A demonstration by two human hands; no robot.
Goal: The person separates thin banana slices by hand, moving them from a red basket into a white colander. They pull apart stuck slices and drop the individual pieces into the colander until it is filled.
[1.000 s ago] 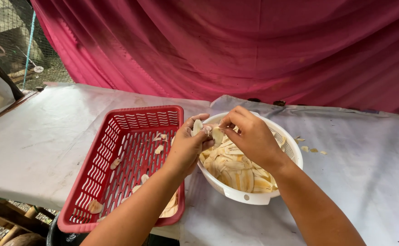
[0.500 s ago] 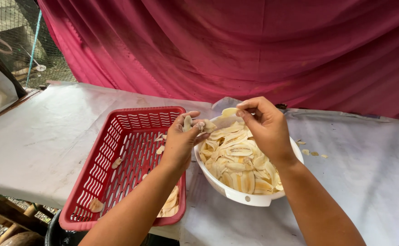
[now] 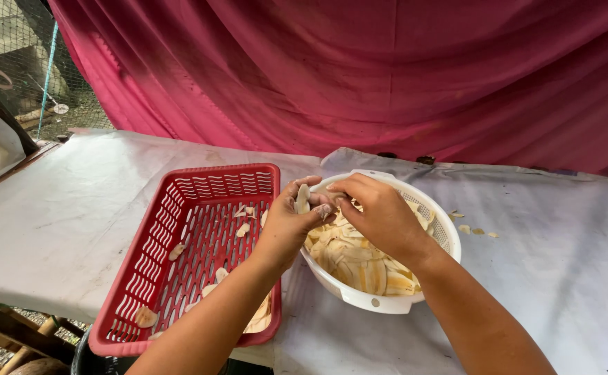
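Slices (image 3: pixel 359 260) of pale yellow fruit — thin, oblong, limp — fill the white colander (image 3: pixel 387 300) on the desk (image 3: pixel 75 208). Left hand (image 3: pixel 286 222) pinches one slice (image 3: pixel 302 198) upright at the rim; right hand (image 3: pixel 380 212) closes on a clump beside it. Red basket (image 3: pixel 179 257) just left — few scattered slices.
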